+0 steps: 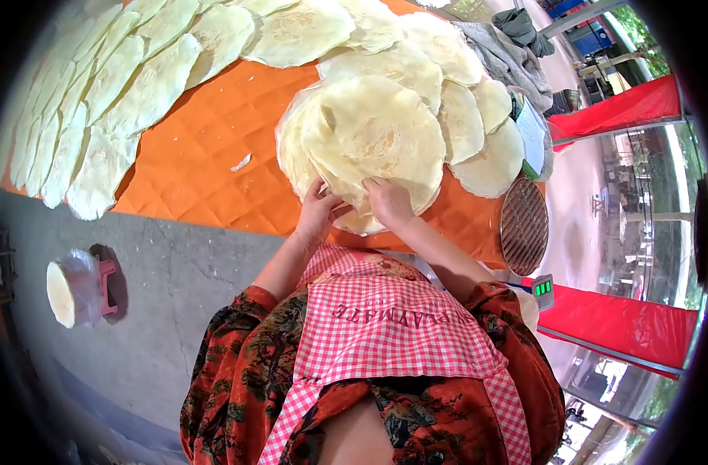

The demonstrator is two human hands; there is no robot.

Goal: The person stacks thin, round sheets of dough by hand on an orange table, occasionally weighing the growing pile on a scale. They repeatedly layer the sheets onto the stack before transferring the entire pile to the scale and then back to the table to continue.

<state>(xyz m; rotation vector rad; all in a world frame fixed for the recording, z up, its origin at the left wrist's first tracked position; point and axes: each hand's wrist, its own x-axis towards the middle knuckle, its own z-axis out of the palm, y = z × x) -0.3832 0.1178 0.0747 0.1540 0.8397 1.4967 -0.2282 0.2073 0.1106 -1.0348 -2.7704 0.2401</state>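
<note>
A pile of thin round flatbreads (pixel 385 132) lies near the front edge of the orange-covered table (pixel 214 155). The left side of the top sheet is folded and wrinkled. At the pile's front left, my left hand (pixel 320 211) pinches the edge of a flatbread between thumb and fingers. My right hand (pixel 388 203) rests on the pile just to the right, its fingertips closed on the folded edge. The fingertips of both hands are a short way apart.
Overlapping flatbreads (pixel 148 85) cover the table's back and left. A round woven rack (pixel 524 226) sits at the right edge, below a blue-white packet (pixel 530 136) and grey cloth (pixel 505 62). A pink stool (pixel 106 287) with a wrapped round stack stands on the floor.
</note>
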